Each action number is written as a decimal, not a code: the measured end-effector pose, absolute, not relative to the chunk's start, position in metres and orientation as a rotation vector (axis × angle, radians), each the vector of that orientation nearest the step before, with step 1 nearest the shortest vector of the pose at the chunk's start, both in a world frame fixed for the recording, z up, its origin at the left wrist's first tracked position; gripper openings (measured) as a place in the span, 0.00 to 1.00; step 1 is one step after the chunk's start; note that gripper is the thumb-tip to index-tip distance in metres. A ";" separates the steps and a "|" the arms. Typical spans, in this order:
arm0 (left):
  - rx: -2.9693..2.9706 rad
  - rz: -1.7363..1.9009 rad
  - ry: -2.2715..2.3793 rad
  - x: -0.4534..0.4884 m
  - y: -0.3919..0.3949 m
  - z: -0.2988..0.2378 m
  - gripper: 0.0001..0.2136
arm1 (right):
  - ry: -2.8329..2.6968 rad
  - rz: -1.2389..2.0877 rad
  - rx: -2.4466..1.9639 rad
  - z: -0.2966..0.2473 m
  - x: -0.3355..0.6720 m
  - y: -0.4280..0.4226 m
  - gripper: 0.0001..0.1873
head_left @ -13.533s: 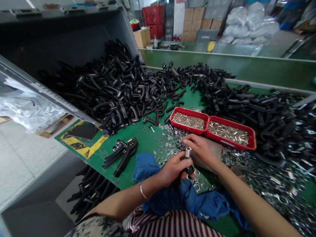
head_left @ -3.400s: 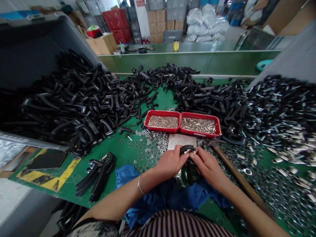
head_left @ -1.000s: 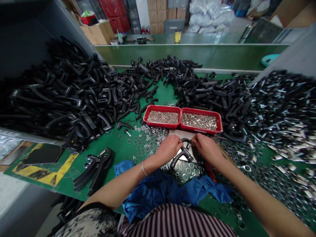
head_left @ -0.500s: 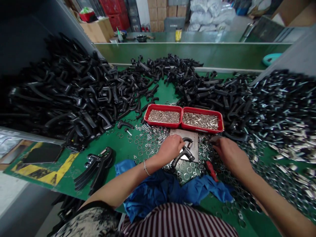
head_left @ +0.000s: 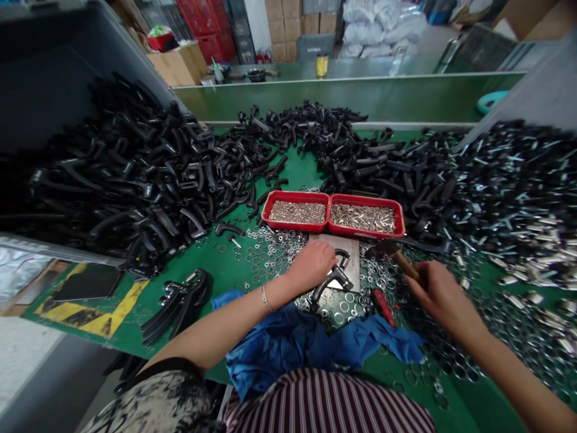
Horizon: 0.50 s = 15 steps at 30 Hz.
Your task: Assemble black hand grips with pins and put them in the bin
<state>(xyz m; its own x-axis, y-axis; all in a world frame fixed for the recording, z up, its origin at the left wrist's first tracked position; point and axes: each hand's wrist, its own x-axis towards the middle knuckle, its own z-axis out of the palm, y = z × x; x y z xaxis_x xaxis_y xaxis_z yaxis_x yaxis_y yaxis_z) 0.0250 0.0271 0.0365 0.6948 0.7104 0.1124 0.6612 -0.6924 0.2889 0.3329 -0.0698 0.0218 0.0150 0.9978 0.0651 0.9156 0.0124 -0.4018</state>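
My left hand (head_left: 312, 263) is closed on a black curved plastic handle (head_left: 339, 278), its fingers at the upper part. The handle rests over a flat metal plate (head_left: 353, 251) on the green table. To the right, my right hand (head_left: 436, 290) grips a hammer (head_left: 404, 264) by its wooden shaft. The dark hammer head points left, close to the plate's right edge and just in front of the red trays. Below it lies a red-handled tool (head_left: 383, 307). Many metal rings (head_left: 345, 307) are scattered around the plate.
Two red trays (head_left: 297, 227) of small metal pins stand behind the plate. Black handles (head_left: 180, 174) are heaped left and behind; black parts with metal rods (head_left: 518, 174) pile up at right. Blue cloth (head_left: 288, 349) lies at the front edge. Several handles (head_left: 180, 304) are stacked at left.
My right hand has moved right and slightly down and now holds the hammer by its shaft, where the tool was barely visible before. My left hand stays at the handle on the plate.
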 end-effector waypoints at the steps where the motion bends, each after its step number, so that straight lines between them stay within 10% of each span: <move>1: 2.699 0.313 1.097 0.025 0.027 0.036 0.11 | -1.869 0.552 -1.993 0.023 0.331 -0.072 0.16; 15: 2.497 0.415 1.194 0.021 0.028 0.023 0.10 | -1.091 1.368 -1.540 0.052 0.288 -0.097 0.24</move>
